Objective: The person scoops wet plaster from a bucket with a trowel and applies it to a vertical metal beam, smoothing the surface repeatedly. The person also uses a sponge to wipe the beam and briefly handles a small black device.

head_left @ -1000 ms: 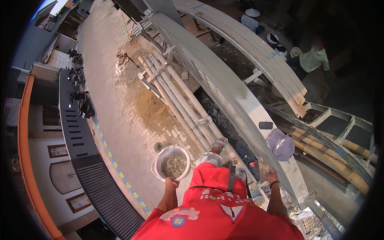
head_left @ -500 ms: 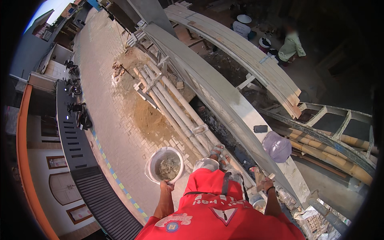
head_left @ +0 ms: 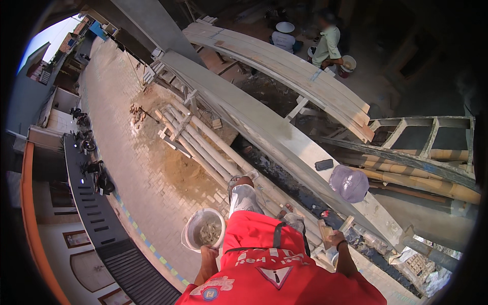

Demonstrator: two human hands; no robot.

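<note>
My left hand [head_left: 208, 255] grips the near rim of a white bucket [head_left: 190, 227], hanging at my left side. Wet grey mortar [head_left: 209, 233] lies inside it. On my right, my right hand [head_left: 336, 238] is closed around a wooden float [head_left: 326, 232], a flat board with a cross-piece. It is held beside the concrete wall, and part of it is hidden by the fingers. One of my feet is on the bamboo poles [head_left: 223, 147] near the paving; the other shows only in part.
A low concrete wall [head_left: 284, 137] runs diagonally, carrying a phone [head_left: 324, 164] and a grey cap [head_left: 349, 184]. A dark ditch [head_left: 264, 157] lies alongside. Beyond are planks [head_left: 284, 58], a ladder [head_left: 401, 137] and two people, one holding a bucket [head_left: 348, 63]. Sand [head_left: 185, 165] covers some paving.
My left foot has stepped forward along the bamboo poles. Both hands keep their holds, the bucket sitting slightly lower left in view. The person in the pale shirt has turned, now with a bucket.
</note>
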